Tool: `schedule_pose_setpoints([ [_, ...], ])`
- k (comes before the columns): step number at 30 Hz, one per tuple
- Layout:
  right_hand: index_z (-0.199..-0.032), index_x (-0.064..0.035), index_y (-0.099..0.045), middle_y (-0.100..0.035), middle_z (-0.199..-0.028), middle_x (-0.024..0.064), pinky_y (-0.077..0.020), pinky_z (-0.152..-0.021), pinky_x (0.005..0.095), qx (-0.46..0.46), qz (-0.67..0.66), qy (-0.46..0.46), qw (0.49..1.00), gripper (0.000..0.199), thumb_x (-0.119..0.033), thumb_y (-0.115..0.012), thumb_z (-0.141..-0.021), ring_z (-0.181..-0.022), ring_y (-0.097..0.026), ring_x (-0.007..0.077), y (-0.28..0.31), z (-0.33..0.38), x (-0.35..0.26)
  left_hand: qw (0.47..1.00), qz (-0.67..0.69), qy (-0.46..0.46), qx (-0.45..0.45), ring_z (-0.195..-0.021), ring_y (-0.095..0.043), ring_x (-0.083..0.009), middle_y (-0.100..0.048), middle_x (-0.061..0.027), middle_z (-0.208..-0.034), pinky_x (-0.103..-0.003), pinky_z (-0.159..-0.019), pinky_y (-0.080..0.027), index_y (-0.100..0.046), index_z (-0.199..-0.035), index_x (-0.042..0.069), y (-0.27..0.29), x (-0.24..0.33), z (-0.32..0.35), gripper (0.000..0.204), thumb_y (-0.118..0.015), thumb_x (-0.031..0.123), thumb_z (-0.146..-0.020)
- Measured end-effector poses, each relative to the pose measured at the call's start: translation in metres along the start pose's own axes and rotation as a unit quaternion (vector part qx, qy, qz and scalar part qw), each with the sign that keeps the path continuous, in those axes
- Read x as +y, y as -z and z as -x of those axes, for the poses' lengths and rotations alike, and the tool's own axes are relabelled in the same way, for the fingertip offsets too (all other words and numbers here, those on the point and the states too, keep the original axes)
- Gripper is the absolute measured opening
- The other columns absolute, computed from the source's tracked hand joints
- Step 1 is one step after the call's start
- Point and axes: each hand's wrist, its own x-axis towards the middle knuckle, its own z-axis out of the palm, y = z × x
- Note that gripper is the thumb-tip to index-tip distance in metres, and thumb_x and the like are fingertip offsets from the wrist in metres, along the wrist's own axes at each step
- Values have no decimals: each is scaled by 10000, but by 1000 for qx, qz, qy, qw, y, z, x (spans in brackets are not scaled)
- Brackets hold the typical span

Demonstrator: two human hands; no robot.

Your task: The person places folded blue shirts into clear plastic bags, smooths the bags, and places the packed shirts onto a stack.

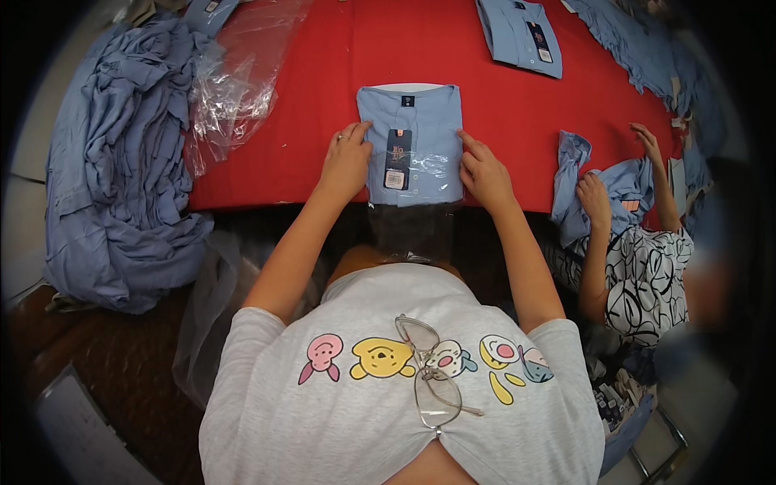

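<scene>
A folded light-blue shirt lies on the red-covered table in front of me, with a white insert showing at its neckline and a dark hang tag on its front. Clear plastic bag film covers the shirt's lower part, and its loose end hangs over the table's near edge. My left hand grips the shirt's left edge, fingers bent. At the right edge, my right hand is closed with its index finger along the side. Whether the fingers also hold the bag film is hard to make out.
Heaped blue shirts hang at the left beside clear plastic bags. Another folded shirt lies at the far right of the red table. Near right, another person's hands handle a blue garment.
</scene>
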Motion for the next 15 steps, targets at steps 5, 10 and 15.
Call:
schedule_pose_setpoints([
  [5, -986, -23, -646, -679, -1469, 87, -566, -1032, 445, -11, 21, 89, 996, 134, -89, -719, -895, -1278, -645, 330, 6, -21, 20, 1000, 6, -24, 4, -1370, -600, -308, -640, -137, -1464, -540, -1266, -347, -710, -1085, 5, -1, -8, -12, 168, -625, 26, -943],
  [10, -1004, -9, -650, -715, -1378, 95, -573, -1012, 443, -10, 6, 64, 998, 149, -73, -718, -888, -1233, -653, 336, -3, -41, 28, 1000, 22, 0, -5, -1358, -609, -297, -645, -134, -1453, -541, -1260, -350, -686, -1131, -5, -3, -20, -29, 199, -615, 30, -948],
  [15, -961, 2, -680, -689, -1431, 112, -588, -982, 431, -17, -43, -9, 999, 120, -60, -717, -865, -1236, -651, 335, -11, -58, 38, 999, 32, 18, -40, -1434, -546, -340, -612, -158, -1504, -541, -1268, -343, -721, -1020, 3, -2, -31, -52, 125, -627, 41, -946],
])
